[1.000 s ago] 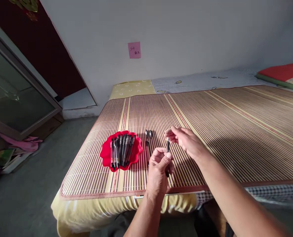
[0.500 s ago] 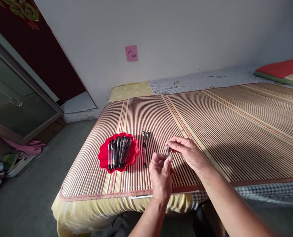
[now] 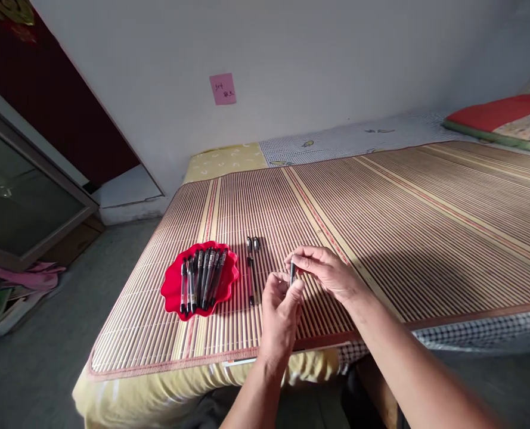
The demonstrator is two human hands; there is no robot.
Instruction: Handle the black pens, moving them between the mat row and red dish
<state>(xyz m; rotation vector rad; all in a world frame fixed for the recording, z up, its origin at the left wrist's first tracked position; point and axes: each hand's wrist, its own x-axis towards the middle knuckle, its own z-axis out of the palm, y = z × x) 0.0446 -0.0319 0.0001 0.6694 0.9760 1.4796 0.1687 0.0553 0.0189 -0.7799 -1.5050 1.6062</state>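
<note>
Above the slatted mat, my left hand (image 3: 279, 310) pinches the lower part of a dark pen (image 3: 292, 273). The fingers of my right hand (image 3: 325, 271) close on the upper end of that same pen, which stands nearly upright. Parts of it are hidden by my fingers. Left of my hands lie an uncapped pen (image 3: 250, 283) with a clear barrel and two loose black pen caps (image 3: 253, 243) side by side. Farther left, a red scalloped plate (image 3: 171, 292) holds several black-capped pens (image 3: 204, 277).
The bamboo mat (image 3: 336, 196) covers a bed with a yellow sheet (image 3: 148, 390) hanging at its front edge. A pink note (image 3: 223, 89) sticks to the wall. Folded red bedding (image 3: 492, 113) lies at the far right, and a glass-panelled door (image 3: 14, 196) stands left.
The view has shifted a little, so everything sits farther left. Both hands keep hold of the same pen in nearly the same pose.
</note>
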